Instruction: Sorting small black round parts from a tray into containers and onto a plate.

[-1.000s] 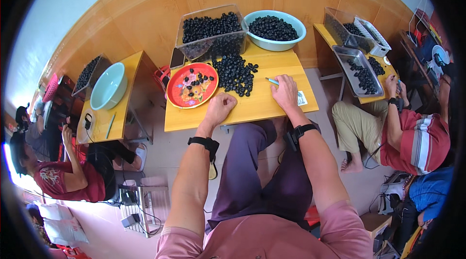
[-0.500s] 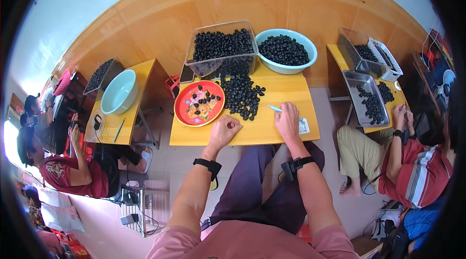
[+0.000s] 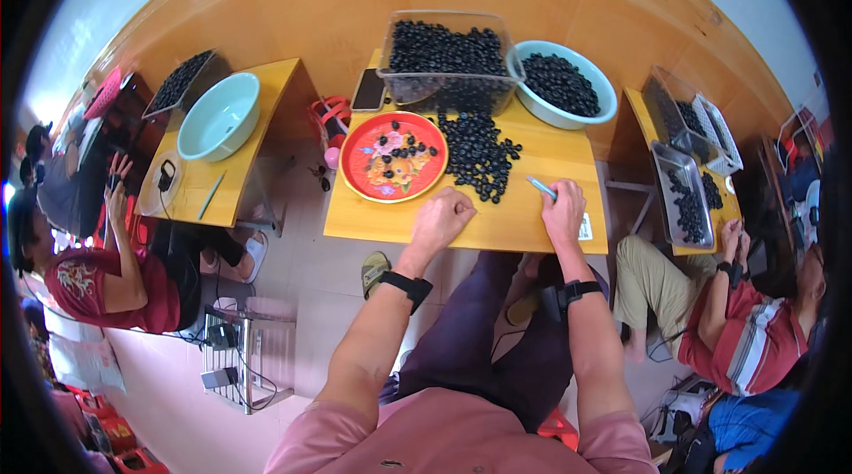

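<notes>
My left hand [image 3: 442,217] rests near the front edge of the yellow table, its fingers pinched together; whatever they hold, if anything, is too small to make out. My right hand [image 3: 564,209] is closed around a slim light-blue pen-like tool [image 3: 540,186], its end pointing up and left. Between and beyond my hands spreads a loose pile of small round black bead-like pieces [image 3: 482,154]. To its left sits a red flower-patterned tray [image 3: 357,174] with several of the same pieces on it.
A clear bin [image 3: 448,88] and a light-blue basin [image 3: 606,104], both full of black pieces, stand at the back. A phone [image 3: 368,90] lies left of the bin. On side tables are another blue basin [image 3: 218,116] and a metal tray [image 3: 682,201]; people sit at both sides.
The whole view has shifted, so the table sits further right and is turned slightly. The blue tool in my right hand is tilted more steeply. My left hand stays pinched.
</notes>
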A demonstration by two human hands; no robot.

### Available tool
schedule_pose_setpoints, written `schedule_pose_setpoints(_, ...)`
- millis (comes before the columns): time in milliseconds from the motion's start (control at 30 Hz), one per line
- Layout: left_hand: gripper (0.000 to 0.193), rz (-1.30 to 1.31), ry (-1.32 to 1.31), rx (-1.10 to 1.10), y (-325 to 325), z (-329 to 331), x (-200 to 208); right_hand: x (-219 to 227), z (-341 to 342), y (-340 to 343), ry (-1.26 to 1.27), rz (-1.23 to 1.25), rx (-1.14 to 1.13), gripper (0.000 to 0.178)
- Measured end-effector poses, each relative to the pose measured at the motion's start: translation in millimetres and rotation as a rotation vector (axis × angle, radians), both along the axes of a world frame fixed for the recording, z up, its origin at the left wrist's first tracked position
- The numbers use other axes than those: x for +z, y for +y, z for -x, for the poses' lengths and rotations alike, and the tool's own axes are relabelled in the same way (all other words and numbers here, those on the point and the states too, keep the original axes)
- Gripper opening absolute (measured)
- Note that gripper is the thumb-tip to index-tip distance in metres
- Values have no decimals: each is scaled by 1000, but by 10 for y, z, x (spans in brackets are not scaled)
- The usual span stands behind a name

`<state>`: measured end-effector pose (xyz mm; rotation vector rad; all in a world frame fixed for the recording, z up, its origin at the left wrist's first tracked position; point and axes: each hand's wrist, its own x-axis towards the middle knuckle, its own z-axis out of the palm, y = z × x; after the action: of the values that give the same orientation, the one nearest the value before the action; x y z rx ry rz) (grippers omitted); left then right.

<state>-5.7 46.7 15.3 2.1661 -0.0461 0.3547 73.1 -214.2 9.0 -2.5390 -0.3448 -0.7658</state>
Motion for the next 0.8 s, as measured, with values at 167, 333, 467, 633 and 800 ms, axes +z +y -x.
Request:
schedule_pose_setpoints(167, 14, -46, 41, -11, -47, 14, -8, -48, 18, -68, 18, 79, -31, 16)
schedule_pose_setpoints(333, 10, -53, -29, -6, 8, -12, -105, -60, -5, 6, -10, 132, 9, 16)
schedule_pose_setpoints(467, 10, -46, -16, -3, -39, -61, -76, -11, 20, 25, -63, 92, -27, 13)
schedule_pose_setpoints(633, 12, -43, -21, -20, -27, -51, -72, 46, 92, 79, -18, 50, 10, 13)
schedule_pose_setpoints(800, 22, -80, 58, 33, -108, -81, 10, 105, 116, 35, -26, 91, 94, 14)
